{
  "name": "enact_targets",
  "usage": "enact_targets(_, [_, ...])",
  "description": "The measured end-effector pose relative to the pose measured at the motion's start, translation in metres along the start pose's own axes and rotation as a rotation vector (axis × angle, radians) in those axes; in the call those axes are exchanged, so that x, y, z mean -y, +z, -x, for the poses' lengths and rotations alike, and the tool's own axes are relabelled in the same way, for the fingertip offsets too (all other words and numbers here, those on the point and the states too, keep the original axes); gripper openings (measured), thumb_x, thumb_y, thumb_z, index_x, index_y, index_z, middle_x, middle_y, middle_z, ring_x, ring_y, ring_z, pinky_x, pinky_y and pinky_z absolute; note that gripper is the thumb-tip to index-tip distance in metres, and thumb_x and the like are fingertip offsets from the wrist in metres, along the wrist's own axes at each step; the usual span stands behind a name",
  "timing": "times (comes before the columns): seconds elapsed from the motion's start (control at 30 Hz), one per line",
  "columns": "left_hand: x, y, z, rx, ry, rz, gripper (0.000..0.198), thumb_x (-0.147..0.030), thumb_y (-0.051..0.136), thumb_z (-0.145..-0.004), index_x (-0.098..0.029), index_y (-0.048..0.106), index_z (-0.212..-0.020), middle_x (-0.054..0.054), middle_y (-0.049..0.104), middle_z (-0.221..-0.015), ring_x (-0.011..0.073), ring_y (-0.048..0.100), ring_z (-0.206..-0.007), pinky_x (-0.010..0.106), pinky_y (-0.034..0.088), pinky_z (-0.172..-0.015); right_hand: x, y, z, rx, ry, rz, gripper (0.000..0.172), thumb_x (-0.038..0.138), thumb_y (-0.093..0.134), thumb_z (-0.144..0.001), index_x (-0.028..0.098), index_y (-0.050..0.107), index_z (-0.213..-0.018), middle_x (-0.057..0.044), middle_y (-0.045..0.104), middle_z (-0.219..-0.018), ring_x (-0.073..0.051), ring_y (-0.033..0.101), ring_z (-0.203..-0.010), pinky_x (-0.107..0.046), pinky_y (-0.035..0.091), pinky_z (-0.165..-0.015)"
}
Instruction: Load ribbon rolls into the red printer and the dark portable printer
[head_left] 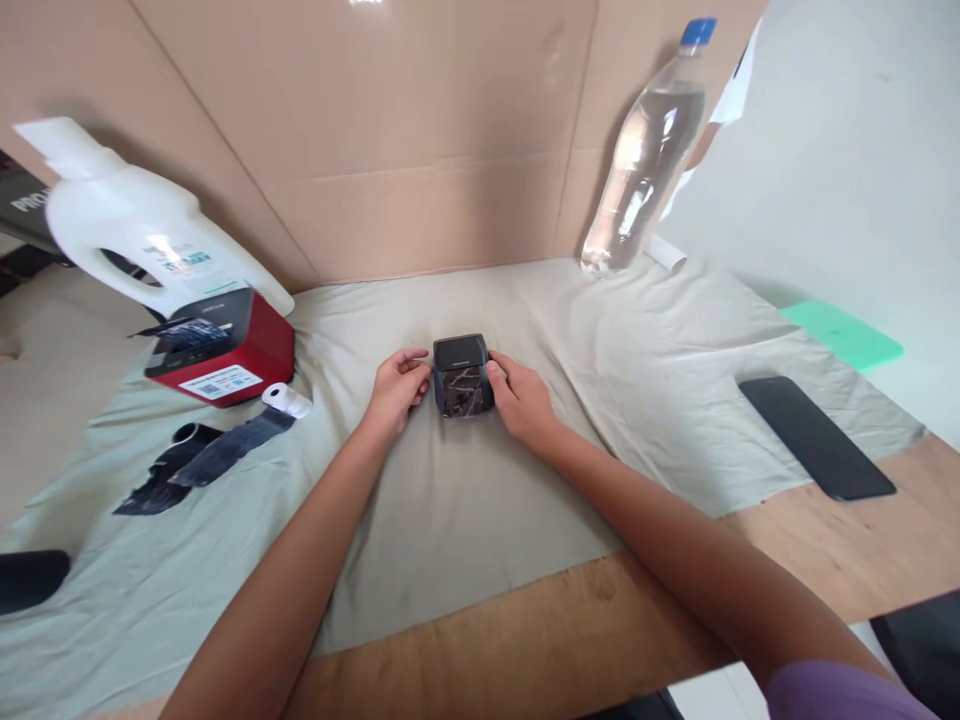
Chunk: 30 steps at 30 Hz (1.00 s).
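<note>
Between the two hands, on the wrinkled pale cloth [517,520]: a small black box [461,352], dark lid toward the cardboard [375,220], shiny patterned panel on the near side. It sits close to the middle of the cloth.

Left hand [401,388] at the box's left side, half curled, forefinger reaching toward it, thumb just beside it; no object seen in its grasp. Cannot tell whether the fingertips touch. Right hand [519,398] touches the right side, thumb at the near edge, fingers partly bent along the flank; has hold of the box there.

Well to the left, a red box [262,350] with a white bottle [150,220] behind; paper rolls [287,400] near it. Far right, a phone [817,438], dark face up, partly on bare wood. Clear bottle [649,165] upright beyond the right hand, near the cardboard.
</note>
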<state>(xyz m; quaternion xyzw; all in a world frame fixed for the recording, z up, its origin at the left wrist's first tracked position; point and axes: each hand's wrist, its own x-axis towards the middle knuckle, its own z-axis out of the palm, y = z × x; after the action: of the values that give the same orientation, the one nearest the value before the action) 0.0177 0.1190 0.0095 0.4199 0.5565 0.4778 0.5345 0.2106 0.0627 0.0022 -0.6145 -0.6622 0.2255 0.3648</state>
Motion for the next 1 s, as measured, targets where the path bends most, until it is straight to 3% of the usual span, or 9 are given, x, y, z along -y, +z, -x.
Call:
enact_targets(0.17, [0.0008,-0.004,0.0032,0.095,-0.044,0.037,0.043,-0.014,0.069,-0.056,-0.016,0.062,-0.098,-0.007,0.052,-0.066,0.0018,0.034,-0.041,0.016,0.015,-0.036,0.0017,-0.0018,-0.0004,0.025,0.031,0.014,0.052,0.049,0.027,-0.104,0.025,0.06,-0.136,-0.007,0.075,-0.109,-0.029,0.069,-0.102,-0.04,0.051,-0.086])
enact_targets(0.3, [-0.0012,-0.0061,-0.0004,0.092,-0.071,0.042,0.041,-0.014,0.071,-0.057,-0.016,0.062,-0.097,-0.007,0.05,-0.064,0.0019,0.031,-0.04,0.016,0.014,-0.036,0.0026,-0.002,-0.0011,0.038,0.05,0.029,0.052,0.051,0.028,-0.104,0.024,0.06,-0.135,-0.008,0.076,-0.105,-0.03,0.069,-0.098,-0.041,0.051,-0.083])
enact_targets(0.53, [-0.0028,-0.0041,-0.0049,0.072,-0.135,-0.029,0.036,-0.012,0.069,-0.058,-0.017,0.062,-0.093,-0.008,0.045,-0.058,0.0027,0.03,-0.039,0.017,0.013,-0.036,0.0056,-0.0003,-0.0012,0.07,0.045,0.077,0.056,0.053,0.028,-0.103,0.02,0.054,-0.14,-0.011,0.074,-0.116,-0.033,0.068,-0.103,-0.041,0.05,-0.084])
enact_targets(1.0, [-0.0011,0.0006,-0.0037,0.045,-0.106,-0.052,0.033,-0.015,0.067,-0.06,-0.017,0.061,-0.093,-0.007,0.048,-0.063,0.0033,0.036,-0.04,0.017,0.014,-0.036,0.0101,-0.0038,0.0012,0.159,0.032,0.227,0.061,0.054,0.027,-0.103,0.016,0.041,-0.149,-0.013,0.075,-0.105,-0.031,0.07,-0.091,-0.037,0.049,-0.076])
